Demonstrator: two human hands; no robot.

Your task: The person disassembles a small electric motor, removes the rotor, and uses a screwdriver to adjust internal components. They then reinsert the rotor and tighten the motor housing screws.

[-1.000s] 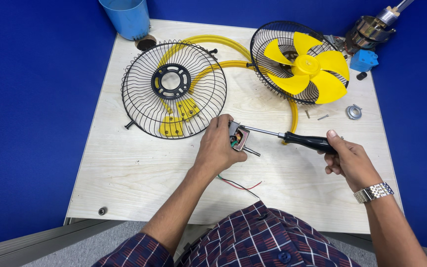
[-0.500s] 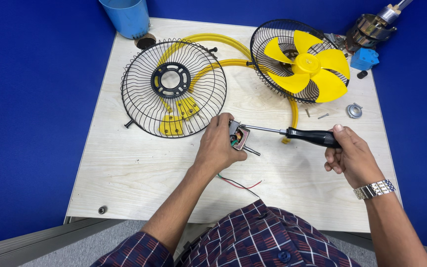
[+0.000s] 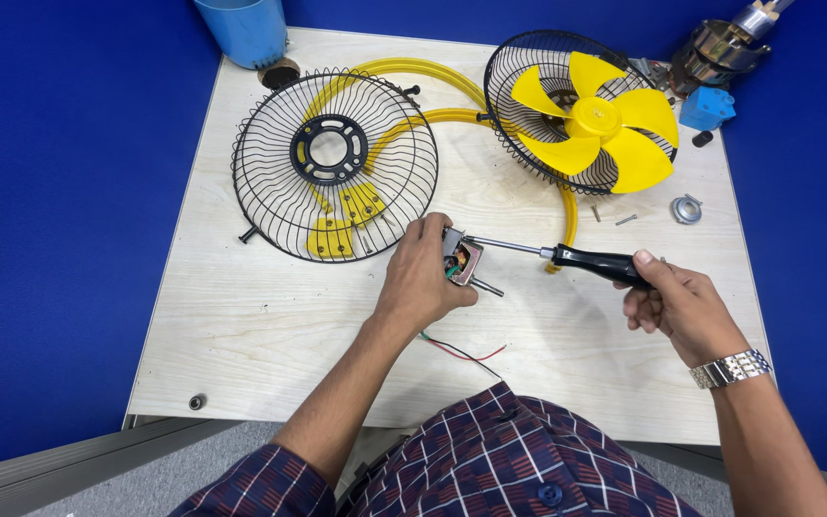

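Pale wood table, blue walls around. Left hand wrapped tight round small motor near table centre: metal frame, copper winding, red and black wires trailing. Right hand grips black-handled screwdriver, tip at motor. Since earlier frame, handle slightly lower.

Pale matt wood-grain laminate tabletop. Round black wire-metal fan guard, smooth and slightly glossy. Glossy yellow plastic fan blade. Screwdriver with bright metal shaft and glossy black plastic handle. Polished metal wristwatch band.
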